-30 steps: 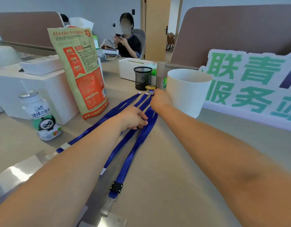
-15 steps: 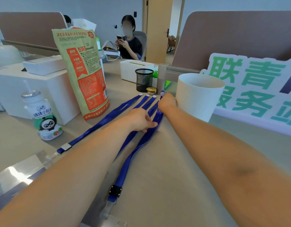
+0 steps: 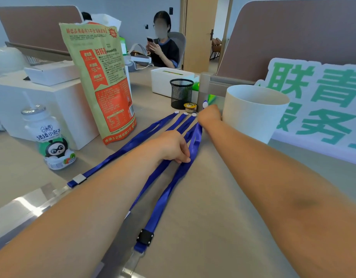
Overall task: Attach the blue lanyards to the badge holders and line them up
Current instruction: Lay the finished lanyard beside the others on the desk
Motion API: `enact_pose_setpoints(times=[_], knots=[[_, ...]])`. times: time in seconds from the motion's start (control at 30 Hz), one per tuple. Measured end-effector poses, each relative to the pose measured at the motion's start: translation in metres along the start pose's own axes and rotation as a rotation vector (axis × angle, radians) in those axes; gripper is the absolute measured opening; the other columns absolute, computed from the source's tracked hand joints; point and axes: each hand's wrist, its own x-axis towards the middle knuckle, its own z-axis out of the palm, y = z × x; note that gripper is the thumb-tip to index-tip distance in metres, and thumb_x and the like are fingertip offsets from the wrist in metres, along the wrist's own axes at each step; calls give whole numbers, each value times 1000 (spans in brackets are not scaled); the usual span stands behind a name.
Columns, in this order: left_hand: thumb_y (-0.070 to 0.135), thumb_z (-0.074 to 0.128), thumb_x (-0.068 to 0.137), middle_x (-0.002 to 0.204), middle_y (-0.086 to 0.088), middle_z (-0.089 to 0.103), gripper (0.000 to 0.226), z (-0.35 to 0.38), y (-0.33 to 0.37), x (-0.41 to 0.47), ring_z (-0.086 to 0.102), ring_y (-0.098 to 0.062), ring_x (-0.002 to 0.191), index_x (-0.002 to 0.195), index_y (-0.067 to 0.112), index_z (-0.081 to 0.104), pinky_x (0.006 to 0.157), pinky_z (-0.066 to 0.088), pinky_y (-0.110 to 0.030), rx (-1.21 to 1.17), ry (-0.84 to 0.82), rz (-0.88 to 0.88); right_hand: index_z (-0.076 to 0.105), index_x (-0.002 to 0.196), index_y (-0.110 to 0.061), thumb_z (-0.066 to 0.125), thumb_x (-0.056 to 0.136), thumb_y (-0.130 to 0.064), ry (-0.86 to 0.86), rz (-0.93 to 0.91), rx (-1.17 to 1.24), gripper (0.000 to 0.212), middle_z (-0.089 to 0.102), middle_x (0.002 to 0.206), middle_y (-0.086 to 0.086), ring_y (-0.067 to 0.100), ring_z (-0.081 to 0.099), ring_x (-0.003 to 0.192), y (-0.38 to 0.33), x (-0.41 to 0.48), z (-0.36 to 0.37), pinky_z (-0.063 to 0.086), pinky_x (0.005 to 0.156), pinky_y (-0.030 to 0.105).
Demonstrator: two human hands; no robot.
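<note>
Lanyards (image 3: 159, 205) in left hand (image 3: 171, 145), right hand (image 3: 210, 117) beside white cup (image 3: 251, 117), mesh pot (image 3: 181, 93) behind

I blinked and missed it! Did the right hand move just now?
Yes. The right hand slid slightly right with its lanyard, away from the yellow-lidded cup, toward the white cup.

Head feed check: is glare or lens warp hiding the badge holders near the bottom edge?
Head view: glare whitens the clear badge holders at lower left, so their outlines are hard to read; the wide-angle lens stretches the white cup at the right; the blue lanyards read sharp and evenly lit.
</note>
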Motion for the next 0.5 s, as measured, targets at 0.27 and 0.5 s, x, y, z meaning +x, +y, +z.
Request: enact_pose_setpoints(times=[0.27,0.5], knots=[[36,65,83,92,-6,72,25,7,2,4,65,-12,80,91,13,68,82,50,-28,-52,62,-35,47,129,1,34,98,-5,-47,-56,12,34,49,133,16,30,44,125,-1,-6,-7,40,98,28],[47,63,81,92,-3,69,47,4,0,3,63,-13,84,116,16,58,81,49,-30,-159,117,-29,56,89,-3,45,93,-15,-39,122,591,17,55,83,12,27,54,78,-12,-1,-8,43,62,32]])
